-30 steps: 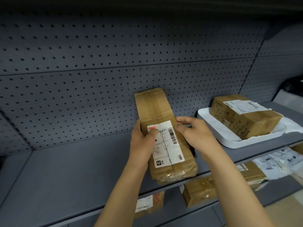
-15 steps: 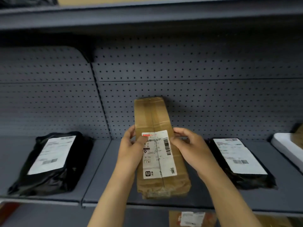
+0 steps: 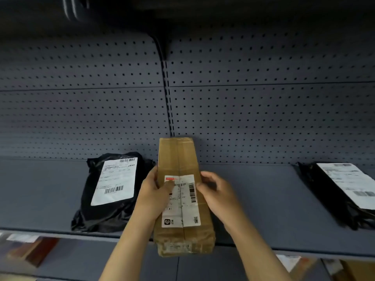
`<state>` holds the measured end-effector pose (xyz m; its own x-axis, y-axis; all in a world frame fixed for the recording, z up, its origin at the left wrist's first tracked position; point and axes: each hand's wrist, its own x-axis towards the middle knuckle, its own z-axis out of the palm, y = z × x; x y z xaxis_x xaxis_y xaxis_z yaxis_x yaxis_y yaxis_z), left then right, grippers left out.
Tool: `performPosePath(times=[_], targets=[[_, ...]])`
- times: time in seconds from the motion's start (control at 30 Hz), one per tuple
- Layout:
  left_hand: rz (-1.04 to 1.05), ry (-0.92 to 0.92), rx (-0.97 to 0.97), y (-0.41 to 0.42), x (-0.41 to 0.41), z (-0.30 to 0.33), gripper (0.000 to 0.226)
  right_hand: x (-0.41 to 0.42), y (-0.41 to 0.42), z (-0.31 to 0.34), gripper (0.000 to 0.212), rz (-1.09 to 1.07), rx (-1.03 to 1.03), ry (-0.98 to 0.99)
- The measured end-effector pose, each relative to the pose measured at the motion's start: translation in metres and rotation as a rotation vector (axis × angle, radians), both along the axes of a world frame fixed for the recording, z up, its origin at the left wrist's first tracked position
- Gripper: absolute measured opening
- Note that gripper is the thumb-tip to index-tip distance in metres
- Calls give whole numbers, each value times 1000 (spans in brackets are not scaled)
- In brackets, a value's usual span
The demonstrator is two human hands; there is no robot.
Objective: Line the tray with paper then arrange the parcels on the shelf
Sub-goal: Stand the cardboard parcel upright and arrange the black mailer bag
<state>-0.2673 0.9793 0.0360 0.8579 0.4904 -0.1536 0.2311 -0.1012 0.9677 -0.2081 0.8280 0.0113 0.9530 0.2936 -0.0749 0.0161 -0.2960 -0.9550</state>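
While both hands' fingers (image 3: pixel 168 185) grip the brown parcel (image 3: pixel 180 159), its white label (image 3: pixel 182 207) shows barcodes — print unreadable.

Brown cardboard parcel (image 3: pixel 180 191) with a white barcoded label (image 3: pixel 181 200). Two black bags (image 3: pixel 109 191) with white labels, on a grey shelf (image 3: pixel 253 199) with a dotted pegboard (image 3: pixel 263 110) behind.

Beyond my hands, a grey pegboard wall (image 3: pixel 263 110) rises, split by a slotted upright post (image 3: pixel 169 110). Dim light; a dark upper shelf (image 3: pixel 223 9) overhangs above them.
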Motion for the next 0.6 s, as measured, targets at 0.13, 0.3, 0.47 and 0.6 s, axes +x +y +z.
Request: performPosePath(times=[0.13,0.3,0.47,0.6], targets=[[-56,149,131,16,0,-9,25,-5,15,-12,41,-1,-17,-5],[-133,340,387,15,1,-22,72,-10,24,-24,39,15,-27,39],[-104,314,851,5,-4,-28,51,-10,20,-27,46,4,-95,-19],[-83,229,1054,-8,-7,-13,39,-5,1,-15,45,-23,-150,-113]])
